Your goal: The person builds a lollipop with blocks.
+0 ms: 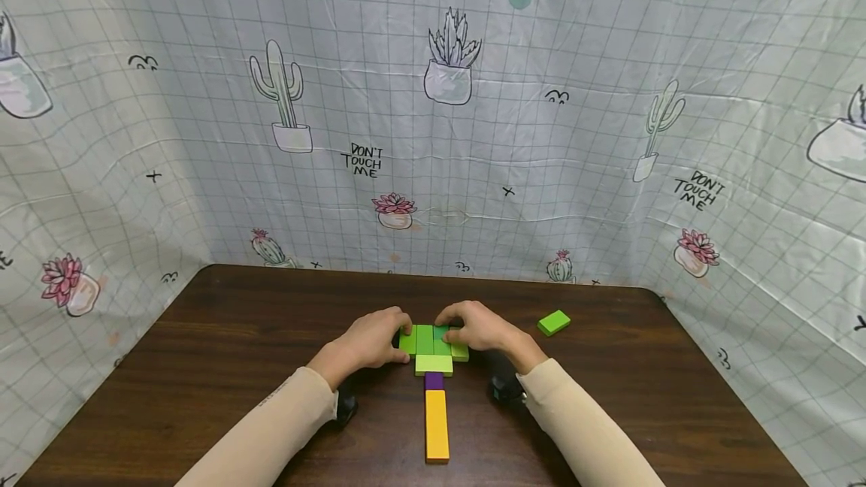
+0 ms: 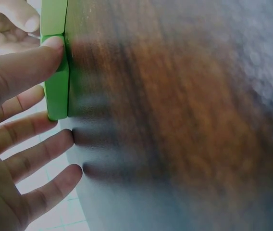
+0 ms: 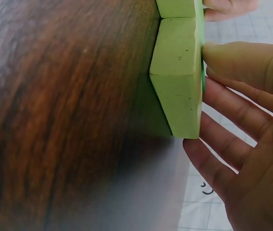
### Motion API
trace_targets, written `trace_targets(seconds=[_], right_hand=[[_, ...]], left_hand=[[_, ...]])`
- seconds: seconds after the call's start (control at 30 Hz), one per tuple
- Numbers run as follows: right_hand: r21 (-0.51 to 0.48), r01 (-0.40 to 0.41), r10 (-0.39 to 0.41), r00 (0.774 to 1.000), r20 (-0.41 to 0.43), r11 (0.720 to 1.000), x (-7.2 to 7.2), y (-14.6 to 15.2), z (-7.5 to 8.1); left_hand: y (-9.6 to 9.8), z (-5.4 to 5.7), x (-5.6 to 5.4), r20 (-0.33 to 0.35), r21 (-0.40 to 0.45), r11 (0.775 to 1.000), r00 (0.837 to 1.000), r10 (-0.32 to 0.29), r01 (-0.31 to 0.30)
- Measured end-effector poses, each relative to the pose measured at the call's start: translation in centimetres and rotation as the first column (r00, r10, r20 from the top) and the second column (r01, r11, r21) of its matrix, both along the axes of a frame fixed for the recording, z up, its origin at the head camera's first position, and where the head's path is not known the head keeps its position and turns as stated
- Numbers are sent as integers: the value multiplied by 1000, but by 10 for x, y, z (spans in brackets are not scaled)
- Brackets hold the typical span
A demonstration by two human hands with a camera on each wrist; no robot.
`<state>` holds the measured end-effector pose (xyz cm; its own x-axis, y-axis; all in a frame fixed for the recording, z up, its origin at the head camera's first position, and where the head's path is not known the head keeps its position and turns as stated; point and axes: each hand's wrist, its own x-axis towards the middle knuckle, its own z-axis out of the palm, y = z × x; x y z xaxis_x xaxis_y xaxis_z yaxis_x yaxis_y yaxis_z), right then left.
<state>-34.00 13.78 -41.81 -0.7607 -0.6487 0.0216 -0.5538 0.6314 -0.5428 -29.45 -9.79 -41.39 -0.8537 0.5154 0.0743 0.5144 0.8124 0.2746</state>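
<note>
Several green blocks lie side by side on the table. My left hand grips the leftmost green block, its thumb on the near end and a fingertip at the far end; in the left wrist view the other fingers spread beyond that block. My right hand pinches a darker green piece at the row's right part, partly hidden by the fingers. Beside it lies a yellow-green block, large in the right wrist view. A lime block lies crosswise in front, followed by a purple block and a long yellow-orange block.
A loose green block lies apart on the right of the dark wooden table. Behind and at both sides hangs a gridded curtain printed with cacti. Dark wrist devices sit under both forearms.
</note>
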Motion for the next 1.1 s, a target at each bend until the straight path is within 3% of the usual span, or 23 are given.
trace_targets(seconds=[0.57,1.1], right_hand=[[3,17,-17,999,-29,1000,6,10,0],[72,53,-54,998,10,996,17,29,6]], left_hand=[[-1,-2,0,-3,1,1000,1000,0,0],[0,0,1,3,2,1000,1000,-4,4]])
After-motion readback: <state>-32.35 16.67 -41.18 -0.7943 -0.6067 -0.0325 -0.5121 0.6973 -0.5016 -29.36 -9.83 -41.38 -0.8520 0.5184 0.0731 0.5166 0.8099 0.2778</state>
